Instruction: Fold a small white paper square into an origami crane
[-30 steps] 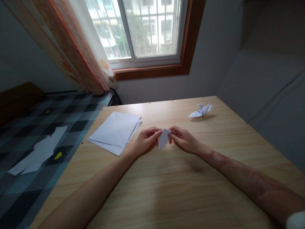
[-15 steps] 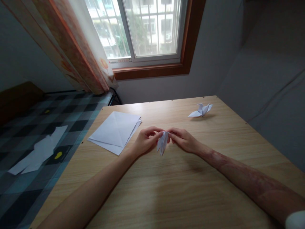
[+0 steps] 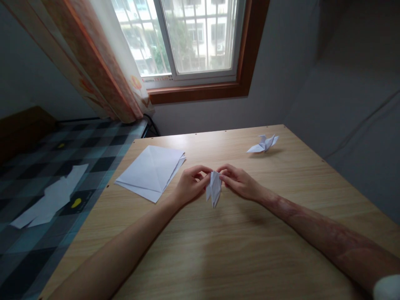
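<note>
A small folded white paper piece [image 3: 214, 189] hangs point-down just above the wooden table [image 3: 218, 250], near its middle. My left hand [image 3: 189, 185] pinches the piece's upper left edge with thumb and fingertips. My right hand [image 3: 239, 181] pinches its upper right edge in the same way. Both hands meet at the top of the paper.
A stack of creased white sheets [image 3: 151, 171] lies on the table to the left. A finished paper crane [image 3: 263, 143] sits at the far right. Beyond the left table edge is a checked bed cover [image 3: 40, 166] with paper scraps [image 3: 50, 202]. A window and curtain stand behind.
The folded piece has turned from a flat face to a narrower, edge-on shape and dropped slightly. Both hands kept their pinch and barely shifted.
</note>
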`<action>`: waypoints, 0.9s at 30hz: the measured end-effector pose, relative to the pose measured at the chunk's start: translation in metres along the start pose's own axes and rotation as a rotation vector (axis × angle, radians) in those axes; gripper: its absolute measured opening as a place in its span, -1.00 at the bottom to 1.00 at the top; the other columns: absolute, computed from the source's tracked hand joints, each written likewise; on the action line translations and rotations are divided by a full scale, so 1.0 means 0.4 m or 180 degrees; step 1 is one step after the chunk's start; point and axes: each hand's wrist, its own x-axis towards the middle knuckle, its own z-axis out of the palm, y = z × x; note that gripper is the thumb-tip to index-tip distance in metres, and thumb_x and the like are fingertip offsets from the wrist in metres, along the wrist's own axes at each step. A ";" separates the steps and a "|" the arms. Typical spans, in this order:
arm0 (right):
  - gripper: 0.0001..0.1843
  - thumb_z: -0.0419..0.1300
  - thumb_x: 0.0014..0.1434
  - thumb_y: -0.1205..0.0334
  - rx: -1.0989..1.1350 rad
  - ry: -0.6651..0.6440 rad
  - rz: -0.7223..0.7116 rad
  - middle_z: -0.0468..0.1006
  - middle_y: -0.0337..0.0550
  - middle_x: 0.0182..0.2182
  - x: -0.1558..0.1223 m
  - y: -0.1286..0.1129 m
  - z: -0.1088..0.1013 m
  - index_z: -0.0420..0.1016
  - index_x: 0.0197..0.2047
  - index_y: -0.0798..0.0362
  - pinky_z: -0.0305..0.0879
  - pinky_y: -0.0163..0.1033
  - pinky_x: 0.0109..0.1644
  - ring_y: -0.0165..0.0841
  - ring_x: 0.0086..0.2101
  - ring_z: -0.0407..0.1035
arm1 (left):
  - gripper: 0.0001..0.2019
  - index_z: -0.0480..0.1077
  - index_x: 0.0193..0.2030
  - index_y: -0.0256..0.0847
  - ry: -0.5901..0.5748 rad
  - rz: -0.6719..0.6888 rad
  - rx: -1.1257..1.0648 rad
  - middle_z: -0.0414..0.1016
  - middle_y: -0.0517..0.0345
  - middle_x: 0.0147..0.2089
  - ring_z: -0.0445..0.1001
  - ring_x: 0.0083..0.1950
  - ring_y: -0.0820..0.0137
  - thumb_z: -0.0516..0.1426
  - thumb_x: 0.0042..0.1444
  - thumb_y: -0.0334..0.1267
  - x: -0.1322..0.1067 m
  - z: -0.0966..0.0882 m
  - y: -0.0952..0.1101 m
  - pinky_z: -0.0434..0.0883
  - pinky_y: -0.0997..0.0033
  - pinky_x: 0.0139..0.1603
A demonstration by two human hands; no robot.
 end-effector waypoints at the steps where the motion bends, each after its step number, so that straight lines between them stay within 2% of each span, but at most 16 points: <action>1: -0.66 0.18 0.56 -0.09 0.0019 0.0012 -0.0008 0.67 -0.22 -0.28 -0.001 0.001 0.001 0.48 0.14 -0.01 0.35 -0.27 -0.23 -0.36 -0.36 0.44 | -0.63 0.65 -0.09 -0.28 0.0003 -0.0030 -0.0018 0.67 0.09 -0.31 0.53 -0.44 0.46 0.33 0.34 0.06 0.001 0.000 -0.001 0.38 0.55 -0.46; 5: -0.70 0.22 0.54 0.00 -0.0133 0.0146 -0.0261 0.67 -0.13 -0.12 -0.007 -0.005 0.002 0.46 0.20 -0.05 0.48 -0.18 -0.05 -0.30 -0.23 0.52 | -0.57 0.65 -0.14 -0.29 0.0036 -0.0066 -0.0054 0.66 0.09 -0.31 0.47 -0.44 0.48 0.33 0.32 0.13 0.008 -0.002 -0.005 0.32 0.54 -0.47; 7: -0.66 0.26 0.49 0.07 -0.0315 0.0153 -0.0477 0.65 -0.07 -0.03 -0.012 -0.013 0.001 0.45 0.25 -0.05 0.49 -0.10 0.06 -0.27 -0.18 0.52 | -0.56 0.64 -0.14 -0.29 0.0060 -0.0064 -0.0150 0.68 0.05 -0.26 0.51 -0.37 0.44 0.34 0.30 0.14 0.013 -0.004 -0.009 0.37 0.52 -0.42; 9: -0.56 0.34 0.42 0.12 -0.0599 0.0130 -0.0623 0.63 -0.07 -0.05 -0.016 -0.022 0.000 0.43 0.30 -0.05 0.47 -0.06 0.10 -0.23 -0.17 0.52 | -0.57 0.62 -0.15 -0.29 0.0071 -0.0092 -0.0260 0.67 0.06 -0.27 0.52 -0.35 0.41 0.36 0.28 0.13 0.017 -0.007 -0.013 0.38 0.51 -0.39; 11: -0.55 0.37 0.39 0.12 -0.0780 0.0162 -0.0680 0.62 -0.09 -0.10 -0.017 -0.029 -0.001 0.45 0.28 -0.04 0.44 -0.04 0.10 -0.21 -0.18 0.51 | -0.59 0.60 -0.16 -0.29 0.0044 -0.0105 -0.0292 0.62 0.12 -0.33 0.48 -0.37 0.43 0.36 0.28 0.11 0.018 -0.009 -0.015 0.33 0.52 -0.41; 15: -0.70 0.31 0.47 -0.03 -0.0614 0.0227 -0.0511 0.63 -0.13 -0.20 -0.012 -0.035 -0.007 0.51 0.10 -0.03 0.43 -0.10 -0.01 -0.21 -0.20 0.49 | -0.63 0.60 -0.13 -0.29 -0.0072 -0.0038 -0.0311 0.60 0.12 -0.30 0.46 -0.35 0.45 0.34 0.32 0.06 0.015 -0.007 -0.013 0.33 0.51 -0.37; 19: -0.65 0.22 0.52 -0.11 -0.0366 0.0247 -0.0416 0.65 -0.09 -0.09 -0.006 -0.027 -0.013 0.55 0.07 -0.01 0.44 -0.15 0.01 -0.22 -0.13 0.50 | -0.62 0.59 -0.13 -0.28 -0.0121 -0.0077 -0.0330 0.60 0.13 -0.29 0.42 -0.38 0.47 0.35 0.32 0.07 0.013 -0.004 -0.010 0.29 0.52 -0.41; 23: -0.58 0.18 0.54 -0.16 -0.0229 0.0469 -0.0200 0.60 -0.12 -0.28 0.001 -0.003 -0.013 0.59 -0.09 0.02 0.42 -0.17 -0.13 -0.24 -0.26 0.46 | -0.64 0.59 -0.13 -0.27 -0.0178 -0.0118 -0.0391 0.63 0.12 -0.27 0.47 -0.34 0.46 0.38 0.29 0.04 0.013 0.000 -0.011 0.33 0.51 -0.36; 27: -0.59 0.24 0.50 -0.17 0.0037 0.0534 0.0011 0.59 -0.13 -0.30 0.008 0.011 -0.008 0.60 -0.09 0.03 0.43 -0.17 -0.17 -0.26 -0.30 0.45 | -0.65 0.58 -0.14 -0.26 -0.0244 -0.0185 -0.0516 0.62 0.11 -0.26 0.50 -0.33 0.45 0.40 0.27 0.03 0.013 0.002 -0.012 0.36 0.51 -0.35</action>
